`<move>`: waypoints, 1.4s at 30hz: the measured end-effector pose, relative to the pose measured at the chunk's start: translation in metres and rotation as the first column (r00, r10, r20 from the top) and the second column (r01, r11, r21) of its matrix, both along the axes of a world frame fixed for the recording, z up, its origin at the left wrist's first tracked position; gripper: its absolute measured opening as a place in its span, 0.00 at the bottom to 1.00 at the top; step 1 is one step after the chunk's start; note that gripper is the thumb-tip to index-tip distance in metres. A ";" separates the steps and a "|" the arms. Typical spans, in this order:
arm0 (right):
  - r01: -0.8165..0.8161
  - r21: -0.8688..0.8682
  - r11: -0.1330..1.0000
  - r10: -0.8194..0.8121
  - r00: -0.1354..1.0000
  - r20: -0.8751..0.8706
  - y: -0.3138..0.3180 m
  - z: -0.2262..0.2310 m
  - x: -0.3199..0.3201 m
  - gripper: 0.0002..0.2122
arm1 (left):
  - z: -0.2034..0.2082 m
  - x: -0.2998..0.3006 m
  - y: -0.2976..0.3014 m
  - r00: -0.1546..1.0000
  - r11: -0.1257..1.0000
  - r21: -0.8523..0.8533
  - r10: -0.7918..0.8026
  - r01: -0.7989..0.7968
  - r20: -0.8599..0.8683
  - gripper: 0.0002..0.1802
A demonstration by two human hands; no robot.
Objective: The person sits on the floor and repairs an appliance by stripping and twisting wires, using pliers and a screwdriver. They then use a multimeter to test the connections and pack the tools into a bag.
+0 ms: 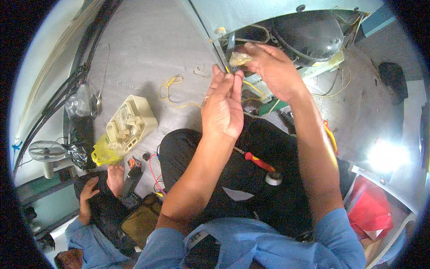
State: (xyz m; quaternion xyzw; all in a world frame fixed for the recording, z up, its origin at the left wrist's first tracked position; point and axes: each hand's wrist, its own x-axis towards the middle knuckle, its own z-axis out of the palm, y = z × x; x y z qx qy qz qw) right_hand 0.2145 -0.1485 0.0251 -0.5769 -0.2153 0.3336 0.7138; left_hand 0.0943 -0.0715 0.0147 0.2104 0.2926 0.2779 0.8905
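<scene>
My left hand (221,107) is raised before the open base of a light blue metal cabinet (268,18). Its fingers pinch together at a thin yellow wire (255,87), which runs behind the hand. Close beside it, my right hand (280,74) is curled, with a crumpled piece of translucent plastic (240,58) between its fingers. Both sets of fingertips nearly meet, and what lies between them is partly hidden. A black domed compressor (308,35) sits inside the cabinet, just beyond my right hand. Across my lap lie a red and yellow screwdriver (259,161) and a roll of white tape (273,179).
A cream plastic basket (145,112) and a yellow bag (105,150) stand on the left of the floor. Another person's hand (89,188) shows at lower left. A bright lamp (387,156) shines at right, above a red bag (369,206). Black cables (85,54) climb the left wall.
</scene>
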 end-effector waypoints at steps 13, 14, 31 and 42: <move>-0.279 -0.208 0.938 0.304 0.947 0.102 0.018 -0.019 0.036 0.14 | -0.015 0.003 0.012 0.995 0.972 -0.227 -0.038 0.057 0.090 0.36; -0.294 -0.194 0.936 0.299 0.954 -0.005 0.016 -0.017 0.036 0.14 | -0.015 0.003 0.012 0.996 0.976 -0.213 -0.033 0.050 0.085 0.36; -0.344 -0.148 0.927 0.356 0.932 0.066 0.023 -0.018 0.035 0.14 | -0.009 -0.002 0.028 0.987 0.946 -0.284 -0.159 0.158 0.019 0.29; 0.077 -0.347 0.935 0.122 0.848 0.515 0.029 -0.015 0.006 0.14 | 0.003 -0.012 0.032 0.970 0.966 -0.131 -0.234 0.224 -0.064 0.15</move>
